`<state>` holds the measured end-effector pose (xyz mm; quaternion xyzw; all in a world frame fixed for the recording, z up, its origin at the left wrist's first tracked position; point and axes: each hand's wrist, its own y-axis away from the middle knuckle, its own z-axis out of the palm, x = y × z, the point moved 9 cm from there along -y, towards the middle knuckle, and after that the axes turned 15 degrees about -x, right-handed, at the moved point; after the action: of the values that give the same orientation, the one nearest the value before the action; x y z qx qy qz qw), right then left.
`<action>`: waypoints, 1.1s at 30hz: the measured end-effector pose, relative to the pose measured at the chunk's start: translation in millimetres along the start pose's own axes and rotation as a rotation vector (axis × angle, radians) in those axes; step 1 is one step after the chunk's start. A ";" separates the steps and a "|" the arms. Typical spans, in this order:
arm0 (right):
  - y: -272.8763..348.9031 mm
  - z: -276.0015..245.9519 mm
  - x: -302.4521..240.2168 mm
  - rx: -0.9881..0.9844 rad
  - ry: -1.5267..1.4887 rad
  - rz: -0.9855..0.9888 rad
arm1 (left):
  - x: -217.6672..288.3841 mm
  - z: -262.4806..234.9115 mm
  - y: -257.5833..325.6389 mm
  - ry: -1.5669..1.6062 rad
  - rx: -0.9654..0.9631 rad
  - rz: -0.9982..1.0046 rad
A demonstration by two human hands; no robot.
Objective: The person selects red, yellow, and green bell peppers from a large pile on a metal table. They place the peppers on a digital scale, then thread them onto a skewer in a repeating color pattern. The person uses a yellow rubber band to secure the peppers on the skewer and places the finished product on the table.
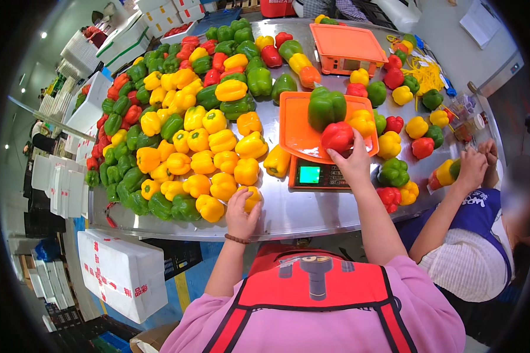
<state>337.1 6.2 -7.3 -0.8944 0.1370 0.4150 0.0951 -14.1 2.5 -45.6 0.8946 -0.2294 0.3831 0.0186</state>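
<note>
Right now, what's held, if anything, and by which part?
Your right fingers hold a red pepper by its near right side; left fingers touch a yellow pepper.

A metal-topped table (288,217) stands over blue flooring (201,281) marked with a yellow line (182,291). Small round lights (43,35) shine at the upper left. White boxes (72,197) stand stacked along that side.

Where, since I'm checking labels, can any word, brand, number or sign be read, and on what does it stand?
White foam box: red printed characters, not copied here.
Co-worker's blue apron: white lettering, not copied here.
Green display of the nearer orange scale: any digits too small to read.
Keypad: markings too small.
Paper sheet, upper right: too blurred.
Stacked white boxes, left: red marks, too small.
</note>
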 end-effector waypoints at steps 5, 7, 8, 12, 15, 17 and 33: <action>3.4 -5.6 -7.0 0.021 0.075 0.007 | -10.6 -6.1 -2.9 -0.037 -0.006 0.003; 4.7 -9.5 -10.4 0.060 0.116 -0.045 | -17.5 -7.8 -3.4 -0.035 -0.009 -0.001; 4.7 -9.7 -14.5 0.096 0.172 -0.094 | -22.6 -9.2 -1.3 -0.026 -0.005 -0.007; 20.8 -22.7 -23.8 0.162 0.163 -0.189 | -31.1 -7.8 -3.1 0.050 -0.003 -0.079; 47.8 -30.3 -19.4 0.183 0.112 -0.244 | -25.4 -7.9 -7.6 -0.006 -0.019 -0.025; 68.9 -13.5 -3.9 0.043 0.046 -0.210 | -23.1 -7.1 -10.8 0.008 -0.043 -0.030; 98.5 8.8 38.2 -0.201 -0.664 0.004 | -13.3 15.0 2.7 -0.182 -0.028 0.044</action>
<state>322.4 -90.7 -47.9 -0.7151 0.0588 0.6951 0.0451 -13.1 2.2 -65.8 0.9202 -0.2549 0.2972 0.0017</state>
